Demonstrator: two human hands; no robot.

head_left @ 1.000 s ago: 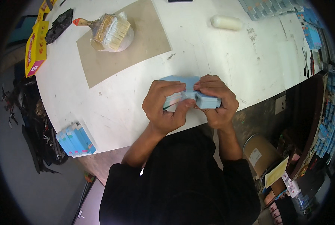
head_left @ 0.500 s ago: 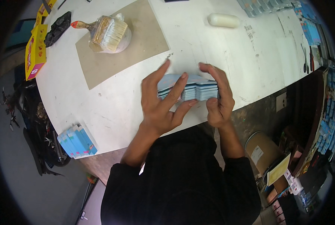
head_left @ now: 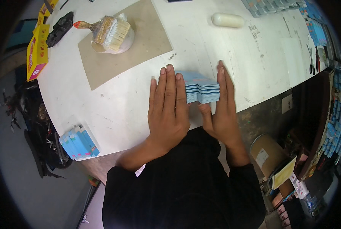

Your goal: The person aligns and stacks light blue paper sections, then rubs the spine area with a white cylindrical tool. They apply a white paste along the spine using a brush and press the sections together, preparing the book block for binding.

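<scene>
A stack of flat blue card pieces (head_left: 201, 89) lies on the white table (head_left: 231, 57) near its front edge. My left hand (head_left: 168, 108) lies flat, fingers straight, pressed against the stack's left side. On the stack's right side stands my right hand (head_left: 222, 103), fingers straight, with the thumb at the stack's near edge. Both hands squeeze the stack between them.
A paint brush in a clear wrapper (head_left: 108, 33) rests on a brown board (head_left: 124, 42) at the back left. Also here: a white roll (head_left: 227, 20), a bundle of blue packs (head_left: 78, 142) at the front left, a yellow box (head_left: 37, 51), scissors (head_left: 311, 61), more blue pieces (head_left: 315, 26).
The hands had the stack gripped with curled fingers; they have straightened and now press flat against its two sides on the table.
</scene>
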